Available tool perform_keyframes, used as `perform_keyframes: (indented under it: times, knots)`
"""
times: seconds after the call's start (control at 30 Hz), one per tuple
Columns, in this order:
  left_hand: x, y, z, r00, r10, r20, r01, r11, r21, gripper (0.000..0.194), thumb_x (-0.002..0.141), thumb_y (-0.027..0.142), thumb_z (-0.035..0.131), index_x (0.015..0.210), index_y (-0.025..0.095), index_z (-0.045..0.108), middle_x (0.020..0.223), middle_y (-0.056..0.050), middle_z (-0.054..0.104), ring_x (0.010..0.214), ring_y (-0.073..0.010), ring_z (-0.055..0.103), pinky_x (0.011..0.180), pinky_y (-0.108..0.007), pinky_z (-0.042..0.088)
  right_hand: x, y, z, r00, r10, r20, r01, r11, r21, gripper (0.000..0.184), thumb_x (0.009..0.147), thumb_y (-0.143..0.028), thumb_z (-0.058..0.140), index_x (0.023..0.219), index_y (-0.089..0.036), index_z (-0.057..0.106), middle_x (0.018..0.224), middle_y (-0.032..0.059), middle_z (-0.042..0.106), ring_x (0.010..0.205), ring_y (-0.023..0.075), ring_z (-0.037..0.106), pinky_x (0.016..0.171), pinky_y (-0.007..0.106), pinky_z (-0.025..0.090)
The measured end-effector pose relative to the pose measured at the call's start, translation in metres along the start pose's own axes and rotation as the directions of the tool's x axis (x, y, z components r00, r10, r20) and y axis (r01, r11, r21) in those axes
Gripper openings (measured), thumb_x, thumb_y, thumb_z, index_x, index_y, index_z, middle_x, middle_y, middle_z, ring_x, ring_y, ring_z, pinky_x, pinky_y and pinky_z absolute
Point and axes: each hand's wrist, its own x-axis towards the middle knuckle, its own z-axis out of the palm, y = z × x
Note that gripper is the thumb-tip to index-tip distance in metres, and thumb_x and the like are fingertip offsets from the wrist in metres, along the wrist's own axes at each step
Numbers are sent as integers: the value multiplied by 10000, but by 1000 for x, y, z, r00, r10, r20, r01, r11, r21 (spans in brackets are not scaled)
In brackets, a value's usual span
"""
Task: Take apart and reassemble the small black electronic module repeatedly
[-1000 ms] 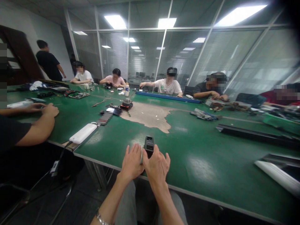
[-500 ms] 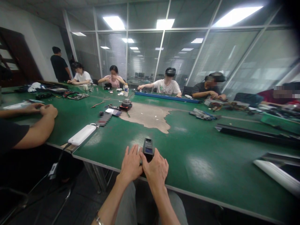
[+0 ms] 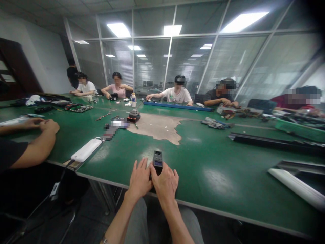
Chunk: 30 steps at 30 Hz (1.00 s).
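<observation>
A small black box-shaped device (image 3: pixel 157 162), with a little screen and small markings on its face, stands at the near edge of the green table (image 3: pixel 198 159). My right hand (image 3: pixel 166 179) is wrapped round its near end, the thumb along its left side. Flat on the table just left of it lies my left hand (image 3: pixel 140 176), fingers stretched forward and thumb side close to the device. Whether the left thumb touches it is hidden.
A white power strip (image 3: pixel 86 149) lies to the left with its cable over the edge. A co-worker's arms (image 3: pixel 45 135) rest at far left. Black-and-white long parts (image 3: pixel 294 184) lie at right. Several people sit opposite, behind a blue strip (image 3: pixel 177 106).
The camera view has shifted slightly. My hands keep the same hold around the device. At the back, the standing person has moved and the pink-shirted person's hands have shifted.
</observation>
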Motion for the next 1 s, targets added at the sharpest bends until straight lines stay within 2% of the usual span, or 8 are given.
perform_keyframes:
  times: [0.13,0.3,0.5,0.63,0.77,1.0]
  knots:
    - [0,1,-1,1000,-4,0,4,1000,9,600,897,363,476,1470,189,430,1584,-125,321,1469,-294,248,1197,-529,148,4,-3,-5,1000,-16,-15,16,1000,13,399,906,-525,496,1050,-184,644,976,87,728,996,253,645,1055,416,257]
    - [0,2,0,1000,-18,-8,18,1000,-3,617,918,409,473,1501,229,376,1578,-106,340,1462,-296,262,1189,-545,158,12,-7,-16,999,-23,-33,24,999,21,420,890,-534,521,1094,-184,636,1002,93,726,1008,250,640,1054,410,261]
    - [-1,1,2,999,1,-37,0,1000,3,618,969,515,409,1519,242,343,1569,-113,356,1459,-299,269,1183,-553,162,18,-7,-32,996,-25,-83,28,999,39,443,890,-534,522,1123,-173,629,1045,107,719,1014,247,638,1052,406,265]
    - [0,2,3,999,-17,-39,17,1000,5,647,959,613,387,1480,231,416,1569,-120,354,1459,-307,267,1184,-550,158,21,1,-40,995,-12,-99,16,999,38,462,886,-548,515,1134,-176,629,1037,106,721,1017,256,641,1050,407,270]
    - [0,4,2,999,-23,-41,24,1000,7,642,956,622,400,1467,236,434,1571,-117,351,1457,-307,275,1181,-553,165,23,12,-45,995,12,-103,-8,999,40,479,888,-570,491,1106,-169,640,991,119,721,1012,274,639,1036,423,281]
    - [1,4,3,999,-21,-33,21,1000,6,644,953,629,410,1473,249,422,1578,-109,341,1463,-302,261,1183,-549,166,24,35,-46,993,49,-111,-53,998,-35,510,879,-553,521,1169,-144,611,1053,150,712,988,270,645,1011,421,305]
